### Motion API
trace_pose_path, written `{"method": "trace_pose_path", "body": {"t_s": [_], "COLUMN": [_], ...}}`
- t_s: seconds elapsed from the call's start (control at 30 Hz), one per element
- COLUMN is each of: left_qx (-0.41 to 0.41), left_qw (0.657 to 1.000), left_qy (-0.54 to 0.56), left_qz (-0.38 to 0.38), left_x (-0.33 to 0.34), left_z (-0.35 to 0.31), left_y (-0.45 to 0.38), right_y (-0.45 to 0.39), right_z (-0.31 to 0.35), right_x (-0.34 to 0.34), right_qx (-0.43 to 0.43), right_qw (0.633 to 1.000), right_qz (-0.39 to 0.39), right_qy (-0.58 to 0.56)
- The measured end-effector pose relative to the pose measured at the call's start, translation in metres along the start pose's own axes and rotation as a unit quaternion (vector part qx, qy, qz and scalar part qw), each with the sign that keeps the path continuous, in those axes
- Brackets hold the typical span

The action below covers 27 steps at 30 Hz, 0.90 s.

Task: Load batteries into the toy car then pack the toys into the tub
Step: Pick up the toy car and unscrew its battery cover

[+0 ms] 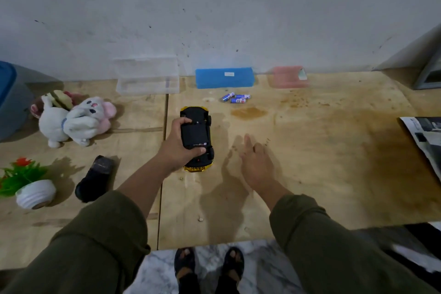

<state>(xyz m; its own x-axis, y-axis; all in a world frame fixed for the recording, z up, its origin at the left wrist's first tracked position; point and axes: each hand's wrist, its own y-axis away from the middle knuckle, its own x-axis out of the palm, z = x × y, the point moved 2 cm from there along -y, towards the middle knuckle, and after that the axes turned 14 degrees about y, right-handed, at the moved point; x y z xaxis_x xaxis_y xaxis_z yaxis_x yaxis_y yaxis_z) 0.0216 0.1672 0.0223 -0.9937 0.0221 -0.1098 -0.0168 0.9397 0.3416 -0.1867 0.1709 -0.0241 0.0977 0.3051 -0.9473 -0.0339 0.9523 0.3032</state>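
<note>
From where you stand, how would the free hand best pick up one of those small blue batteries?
Probably from above, pinching one blue battery across its round middle: the three lie flat on the wooden table, close together, with ends hard to reach. The right hand is free.

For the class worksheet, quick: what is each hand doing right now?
Left hand: grips the upturned toy car.
Right hand: open, holding nothing.

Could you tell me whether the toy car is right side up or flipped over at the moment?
Flipped over: the toy car shows its black underside, gripped by the left hand.
</note>
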Motion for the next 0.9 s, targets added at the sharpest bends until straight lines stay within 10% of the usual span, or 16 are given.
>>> {"method": "trace_pose_path", "body": {"t_s": [0.27, 0.53, 0.9], "left_qx": [-0.020, 0.026, 0.028], "left_qw": [1.000, 0.999, 0.999], "left_qy": [0.017, 0.002, 0.014], "left_qz": [0.017, 0.033, 0.032], "left_x": [0.019, 0.051, 0.064], "left_z": [0.018, -0.004, -0.012], "left_y": [0.012, 0.006, -0.004], "right_y": [-0.001, -0.013, -0.015], "right_z": [0.010, 0.031, -0.021], "right_x": [-0.026, -0.068, -0.095], "right_qx": [-0.087, -0.151, 0.001], "right_qw": [0.961, 0.963, 0.919], "right_qz": [-0.235, -0.156, -0.108], "right_qy": [-0.114, -0.161, -0.378]}}
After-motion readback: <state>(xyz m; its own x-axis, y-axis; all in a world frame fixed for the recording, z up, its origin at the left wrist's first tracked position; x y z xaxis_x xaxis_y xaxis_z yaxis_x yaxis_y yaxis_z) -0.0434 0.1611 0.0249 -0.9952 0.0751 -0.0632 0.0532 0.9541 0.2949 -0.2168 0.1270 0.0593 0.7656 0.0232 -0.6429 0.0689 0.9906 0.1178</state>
